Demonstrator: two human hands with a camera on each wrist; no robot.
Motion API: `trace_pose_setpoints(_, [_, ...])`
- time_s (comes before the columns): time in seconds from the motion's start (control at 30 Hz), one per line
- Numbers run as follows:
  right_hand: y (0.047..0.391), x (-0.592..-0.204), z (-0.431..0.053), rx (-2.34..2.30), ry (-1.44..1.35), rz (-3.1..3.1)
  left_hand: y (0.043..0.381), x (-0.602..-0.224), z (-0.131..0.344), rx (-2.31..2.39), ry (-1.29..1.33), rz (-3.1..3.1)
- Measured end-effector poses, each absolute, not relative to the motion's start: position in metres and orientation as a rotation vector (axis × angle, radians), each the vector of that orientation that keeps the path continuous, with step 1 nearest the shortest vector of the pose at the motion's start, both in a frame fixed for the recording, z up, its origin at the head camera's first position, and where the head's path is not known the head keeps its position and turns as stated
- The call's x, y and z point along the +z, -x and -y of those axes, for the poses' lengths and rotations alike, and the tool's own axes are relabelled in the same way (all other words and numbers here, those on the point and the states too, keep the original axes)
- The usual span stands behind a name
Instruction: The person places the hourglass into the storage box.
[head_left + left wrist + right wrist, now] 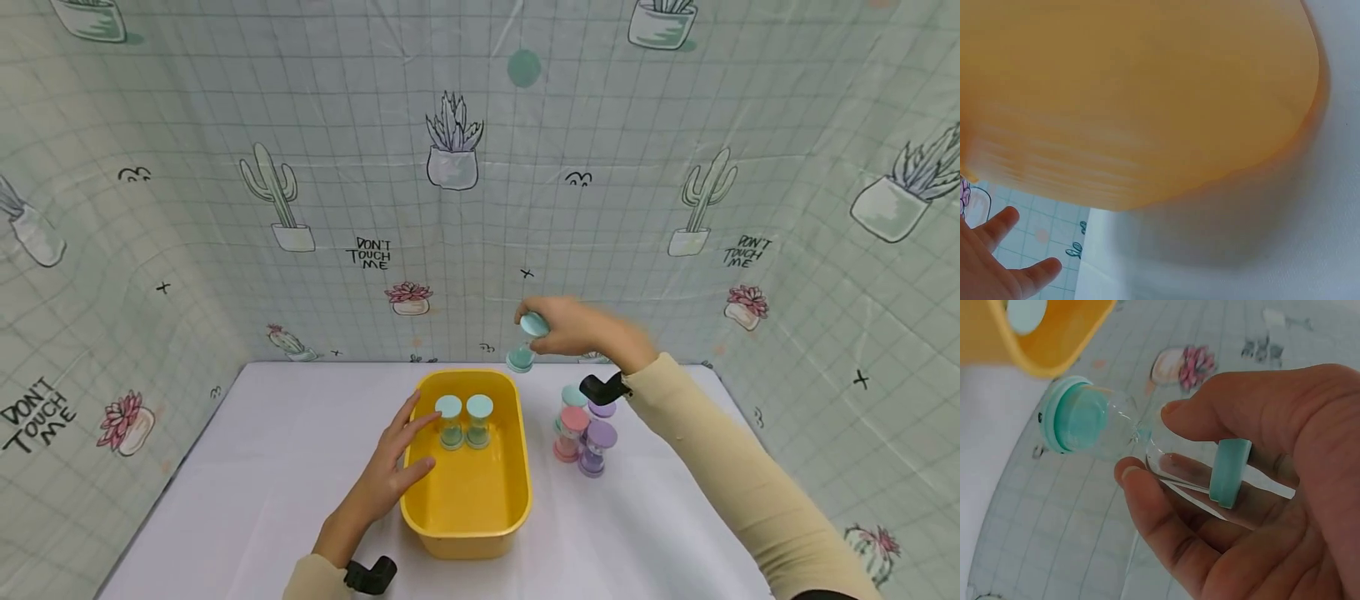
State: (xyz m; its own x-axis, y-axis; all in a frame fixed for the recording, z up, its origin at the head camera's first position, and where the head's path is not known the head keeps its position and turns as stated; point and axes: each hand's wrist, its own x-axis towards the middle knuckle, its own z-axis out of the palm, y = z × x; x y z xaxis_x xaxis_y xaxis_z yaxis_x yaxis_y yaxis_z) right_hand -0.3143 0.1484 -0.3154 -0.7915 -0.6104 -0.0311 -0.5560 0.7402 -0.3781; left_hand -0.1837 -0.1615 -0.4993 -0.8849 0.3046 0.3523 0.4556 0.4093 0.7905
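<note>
Above the far edge of the table, my right hand (573, 325) grips a teal-capped sand timer (520, 359), tilted, with its lower cap clear of the fingers. In the right wrist view, the thumb and fingers of the right hand (1310, 487) curl round one end of the clear glass, near its cap. Two matching teal sand timers, a left one (450, 423) and a right one (478, 421), stand upright inside the yellow basin (465, 500). My left hand (385, 472) lies over the basin's left rim with fingers spread, fingertips close to the left timer.
Right of the basin stands a cluster of sand timers: a pink one (572, 433), a purple one (597, 446), another purple one (602, 409) and a teal one (573, 394). A printed cloth backdrop (337, 208) rises behind the white table (285, 467).
</note>
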Motion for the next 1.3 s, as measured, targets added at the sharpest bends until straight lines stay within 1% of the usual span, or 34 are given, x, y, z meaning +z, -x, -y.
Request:
trace_pose_setpoints(0.3, [0.292,-0.317,-0.110,-0.470,1.177,-2.647,0.186,-0.500,0.162,-1.502,0.674,2.494])
trace_pose_setpoints(0.77, [0.270,-0.340,-0.074,-0.394,1.216,-2.493,0.188,-0.507,0.168,-1.477,0.701,2.489])
trace_pose_setpoints(1.07, [0.265,-0.375,-0.064,-0.385,1.204,-2.422,0.188,-0.507,0.166,-1.473,0.688,2.505])
trace_pose_setpoints(1.3, [0.266,-0.394,-0.052,-0.352,1.169,-2.400,0.189,-0.505,0.166,-1.520,0.708,2.512])
